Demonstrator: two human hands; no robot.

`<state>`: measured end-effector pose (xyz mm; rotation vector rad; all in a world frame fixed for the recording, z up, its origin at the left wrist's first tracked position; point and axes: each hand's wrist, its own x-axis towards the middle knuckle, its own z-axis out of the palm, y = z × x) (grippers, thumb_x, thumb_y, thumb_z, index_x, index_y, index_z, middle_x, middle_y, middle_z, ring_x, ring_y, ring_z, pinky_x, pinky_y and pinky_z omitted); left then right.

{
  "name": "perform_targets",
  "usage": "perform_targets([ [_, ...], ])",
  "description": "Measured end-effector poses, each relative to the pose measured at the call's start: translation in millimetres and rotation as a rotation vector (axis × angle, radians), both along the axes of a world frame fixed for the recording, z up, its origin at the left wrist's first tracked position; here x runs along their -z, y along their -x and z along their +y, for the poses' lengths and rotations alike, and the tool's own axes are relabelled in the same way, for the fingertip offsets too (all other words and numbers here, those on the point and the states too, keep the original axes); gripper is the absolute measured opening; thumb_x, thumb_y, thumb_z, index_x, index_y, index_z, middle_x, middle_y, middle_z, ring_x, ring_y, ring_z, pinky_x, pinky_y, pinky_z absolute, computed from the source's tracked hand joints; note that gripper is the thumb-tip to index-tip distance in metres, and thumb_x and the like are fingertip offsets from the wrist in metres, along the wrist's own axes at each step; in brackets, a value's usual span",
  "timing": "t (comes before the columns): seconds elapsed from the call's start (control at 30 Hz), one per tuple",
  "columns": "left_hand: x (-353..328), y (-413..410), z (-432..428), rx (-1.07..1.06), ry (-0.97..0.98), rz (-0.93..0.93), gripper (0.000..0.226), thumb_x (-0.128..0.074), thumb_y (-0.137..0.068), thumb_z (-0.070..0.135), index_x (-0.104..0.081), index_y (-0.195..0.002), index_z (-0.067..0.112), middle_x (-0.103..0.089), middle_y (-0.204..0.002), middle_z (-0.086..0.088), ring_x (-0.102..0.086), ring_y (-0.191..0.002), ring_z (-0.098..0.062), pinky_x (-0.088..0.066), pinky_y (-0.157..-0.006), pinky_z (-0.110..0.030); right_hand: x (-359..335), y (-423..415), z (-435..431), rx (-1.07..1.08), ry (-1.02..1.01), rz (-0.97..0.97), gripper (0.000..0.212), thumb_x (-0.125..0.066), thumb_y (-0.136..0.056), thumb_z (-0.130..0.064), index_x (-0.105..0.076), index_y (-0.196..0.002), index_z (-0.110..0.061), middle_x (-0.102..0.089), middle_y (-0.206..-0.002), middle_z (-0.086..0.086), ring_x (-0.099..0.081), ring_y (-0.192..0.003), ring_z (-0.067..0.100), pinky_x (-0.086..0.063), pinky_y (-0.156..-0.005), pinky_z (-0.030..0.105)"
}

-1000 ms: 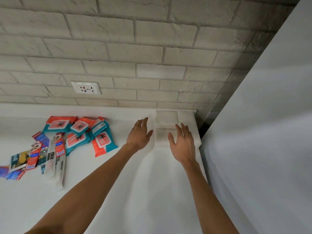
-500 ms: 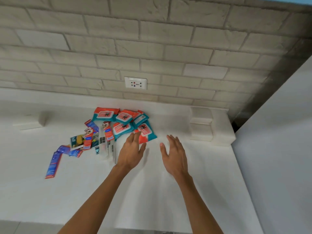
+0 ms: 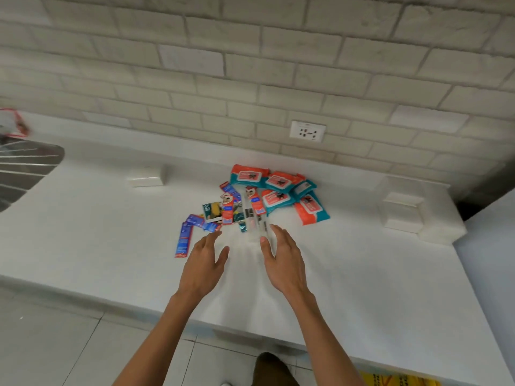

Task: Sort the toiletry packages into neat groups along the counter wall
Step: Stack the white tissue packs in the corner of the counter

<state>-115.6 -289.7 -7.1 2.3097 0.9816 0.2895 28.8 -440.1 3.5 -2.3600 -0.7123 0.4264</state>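
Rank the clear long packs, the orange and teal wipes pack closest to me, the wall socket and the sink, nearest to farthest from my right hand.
1. Clear long packs, just at the right hand fingertips.
2. Wipes pack, beyond and to the right.
3. Wall socket, high at the back.
4. Sink, far left.

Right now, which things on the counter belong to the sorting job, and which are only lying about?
Job: wipe packs, blue sachets, clear long packs, perhaps the white boxes.
Lying about: wall socket, metal draining board.
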Motion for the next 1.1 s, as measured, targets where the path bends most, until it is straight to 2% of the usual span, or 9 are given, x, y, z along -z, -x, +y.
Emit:
perform_targets([
  [0.1,4.4,36.0,27.1,-0.073,0.028,-0.031,0.048,-0.057,-0.102,0.044,-0.049,-0.145,0.026,-0.056,-0.148,-0.005,-0.06,-0.125,-0.027,-0.058,-0.095,-0.041,2.2,25.0,32.1,-0.045,-0.023,0.019,0.063,-0.04,-0.107,-0.062,-0.031,-0.164,-0.036,-0.033,-0.172,-0.006,-0.034,-0.157,0.018,-0.038,-0.122,0.038],
  [0.2,10.4,62.1,53.7,-0.149,0.079,-0.039,0.047,-0.058,-0.101,0.045,-0.052,-0.143,0.026,-0.059,-0.145,-0.006,-0.061,-0.123,-0.026,-0.06,-0.092,-0.042,7.4,38.6,61.2,-0.078,-0.059,0.033,0.059,-0.044,-0.108,-0.058,-0.034,-0.162,-0.036,-0.036,-0.17,-0.006,-0.035,-0.156,0.018,-0.04,-0.12,0.038],
  [0.37,20.0,91.9,101.8,-0.211,0.073,-0.072,0.038,-0.059,-0.101,0.041,-0.059,-0.135,0.023,-0.066,-0.135,0.001,-0.061,-0.122,-0.018,-0.052,-0.09,-0.03,28.9,46.5,109.7,-0.113,-0.124,0.065,0.052,-0.05,-0.107,-0.054,-0.045,-0.155,-0.035,-0.054,-0.158,-0.006,-0.05,-0.145,0.017,-0.05,-0.113,0.039],
  [0.53,28.6,104.8,179.3,-0.278,0.061,-0.116,0.03,-0.061,-0.102,0.034,-0.064,-0.128,0.019,-0.071,-0.126,0.001,-0.067,-0.115,-0.017,-0.053,-0.091,-0.029,46.7,45.6,173.2,-0.124,-0.128,0.082,0.047,-0.055,-0.107,-0.046,-0.051,-0.151,-0.03,-0.061,-0.148,-0.007,-0.057,-0.134,0.017,-0.047,-0.099,0.028],
  [0.8,29.7,94.1,298.4,-0.426,0.174,-0.225,0.03,-0.064,-0.101,0.032,-0.063,-0.126,0.016,-0.075,-0.113,-0.002,-0.069,-0.109,-0.018,-0.053,-0.09,-0.03,59.4,26.4,290.9,-0.159,-0.164,0.158,0.046,-0.058,-0.106,-0.046,-0.054,-0.148,-0.026,-0.062,-0.147,-0.001,-0.06,-0.13,0.015,-0.049,-0.09,0.022],
  [0.87,27.9,87.3,322.9,-0.454,0.204,-0.235,0.034,-0.063,-0.101,0.033,-0.062,-0.129,0.013,-0.075,-0.113,-0.005,-0.069,-0.108,-0.022,-0.052,-0.093,-0.033,59.8,25.0,323.2,-0.16,-0.168,0.16,0.044,-0.058,-0.106,-0.046,-0.055,-0.145,-0.028,-0.064,-0.145,-0.001,-0.062,-0.128,0.015,-0.05,-0.093,0.025],
  [0.97,26.9,73.5,363.9,-0.476,0.311,-0.251,0.039,-0.063,-0.101,0.033,-0.057,-0.134,0.012,-0.072,-0.12,-0.01,-0.067,-0.111,-0.026,-0.053,-0.099,-0.039,61.2,27.1,375.6,-0.16,-0.191,0.2,0.043,-0.059,-0.106,-0.046,-0.056,-0.144,-0.027,-0.063,-0.145,-0.001,-0.063,-0.128,0.018,-0.054,-0.105,0.035],
  [1.1,29.8,51.2,414.8,-0.481,0.454,-0.256,0.045,-0.061,-0.102,0.034,-0.052,-0.14,0.011,-0.066,-0.13,-0.013,-0.064,-0.112,-0.024,-0.053,-0.095,-0.037,59.9,24.6,440.4,-0.104,-0.187,0.236,0.045,-0.059,-0.106,-0.042,-0.056,-0.144,-0.019,-0.064,-0.144,0.005,-0.065,-0.125,0.025,-0.052,-0.109,0.041],
])
